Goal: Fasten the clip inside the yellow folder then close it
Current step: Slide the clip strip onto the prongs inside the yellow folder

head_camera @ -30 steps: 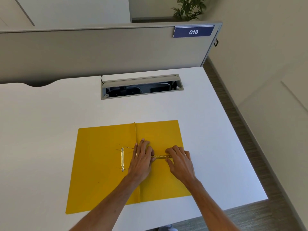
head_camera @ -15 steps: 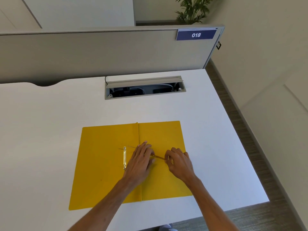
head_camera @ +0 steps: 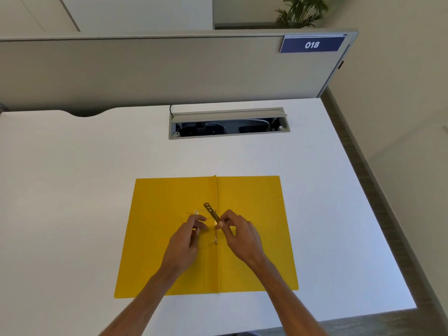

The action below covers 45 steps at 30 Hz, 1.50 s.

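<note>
The yellow folder (head_camera: 254, 214) lies open and flat on the white desk (head_camera: 72, 190). My right hand (head_camera: 238, 235) pinches the lower end of a gold metal clip bar (head_camera: 211, 210), which tilts up and to the left over the centre fold. On the left leaf, my left hand (head_camera: 185, 241) covers most of the clip base, its fingers curled on it. Only the base's top end and thin prongs (head_camera: 196, 212) show beyond the fingers.
An open cable tray (head_camera: 229, 126) is sunk into the desk behind the folder. A grey partition (head_camera: 169, 69) with a blue "018" sign (head_camera: 312, 44) rises at the back. The desk's right edge drops to the floor.
The clip bar lay flat on the right leaf under both hands. My right hand has lifted it and brought it left over the fold, while my left hand has shifted onto the clip base.
</note>
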Each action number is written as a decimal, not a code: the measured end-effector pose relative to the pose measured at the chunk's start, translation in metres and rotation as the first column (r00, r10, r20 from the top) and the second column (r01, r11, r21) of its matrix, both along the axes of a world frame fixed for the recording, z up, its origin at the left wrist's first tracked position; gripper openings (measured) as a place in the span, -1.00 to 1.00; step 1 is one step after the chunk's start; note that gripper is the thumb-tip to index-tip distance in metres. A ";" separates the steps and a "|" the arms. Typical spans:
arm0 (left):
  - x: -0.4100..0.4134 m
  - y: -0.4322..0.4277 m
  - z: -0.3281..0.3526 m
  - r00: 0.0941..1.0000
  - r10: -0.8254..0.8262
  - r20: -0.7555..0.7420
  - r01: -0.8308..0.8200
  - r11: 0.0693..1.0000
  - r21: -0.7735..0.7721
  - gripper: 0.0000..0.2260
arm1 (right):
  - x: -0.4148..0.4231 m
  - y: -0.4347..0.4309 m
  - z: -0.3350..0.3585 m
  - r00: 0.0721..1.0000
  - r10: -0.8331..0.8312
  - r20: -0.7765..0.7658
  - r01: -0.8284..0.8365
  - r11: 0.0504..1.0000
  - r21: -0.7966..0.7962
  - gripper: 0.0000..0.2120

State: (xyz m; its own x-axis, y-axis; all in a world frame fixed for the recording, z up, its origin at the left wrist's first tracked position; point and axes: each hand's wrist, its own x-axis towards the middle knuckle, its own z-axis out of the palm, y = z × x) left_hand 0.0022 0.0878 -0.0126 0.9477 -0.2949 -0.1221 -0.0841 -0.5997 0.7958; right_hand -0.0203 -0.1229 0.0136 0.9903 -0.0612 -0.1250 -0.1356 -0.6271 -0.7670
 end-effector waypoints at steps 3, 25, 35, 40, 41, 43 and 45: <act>-0.012 -0.009 0.000 0.994 -0.061 -0.089 0.055 0.997 -0.063 -0.46 | -0.002 0.008 -0.004 1.000 0.004 0.016 -0.003 0.998 -0.066 -0.94; -0.028 -0.014 -0.027 0.928 -0.318 0.193 0.244 0.912 0.330 -0.61 | -0.013 -0.012 -0.010 0.925 -0.287 -0.248 0.369 0.833 0.412 -0.95; -0.027 -0.020 -0.026 0.927 -0.291 0.235 0.197 0.914 0.354 -0.64 | -0.024 -0.013 0.015 0.864 -0.309 -0.398 0.498 0.648 0.576 -0.83; -0.027 -0.021 -0.025 0.913 -0.302 0.276 0.192 0.912 0.362 -0.69 | -0.025 -0.010 0.019 0.871 -0.296 -0.392 0.486 0.638 0.598 -0.81; -0.027 -0.021 -0.025 0.912 -0.301 0.280 0.189 0.912 0.363 -0.69 | -0.025 -0.009 0.018 0.872 -0.290 -0.394 0.483 0.640 0.598 -0.81; -0.027 -0.021 -0.026 0.910 -0.300 0.286 0.185 0.912 0.366 -0.67 | -0.025 -0.006 0.018 0.875 -0.280 -0.395 0.476 0.647 0.596 -0.82; -0.027 -0.022 -0.027 0.908 -0.303 0.289 0.186 0.910 0.370 -0.67 | -0.024 -0.003 0.018 0.876 -0.273 -0.397 0.471 0.655 0.590 -0.84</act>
